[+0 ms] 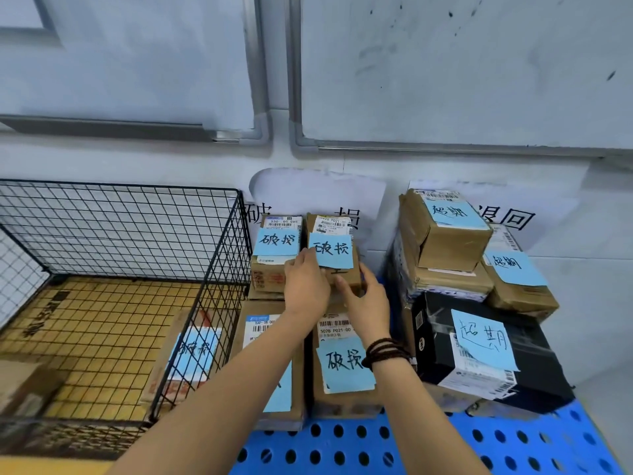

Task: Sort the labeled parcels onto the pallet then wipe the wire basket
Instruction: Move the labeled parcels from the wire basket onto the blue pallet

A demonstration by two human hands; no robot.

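Leaning over the blue pallet [513,440] beside the wire basket [224,269], the person holds a small labelled parcel [349,281] in its back row, left hand [305,286] and right hand [368,303] curled round its sides, so an uneven release could topple it.

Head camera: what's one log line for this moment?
left hand, right hand: hold small cardboard parcel | spot: over blue pallet | wire basket: labeled parcel inside

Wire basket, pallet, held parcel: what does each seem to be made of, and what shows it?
Wire basket: probably metal wire, black-coated; thin rigid crossed grid. Pallet: seemingly moulded plastic, smooth blue, with uniform round holes. Parcel: brown cardboard, matte, worn edges, paper labels stuck on.
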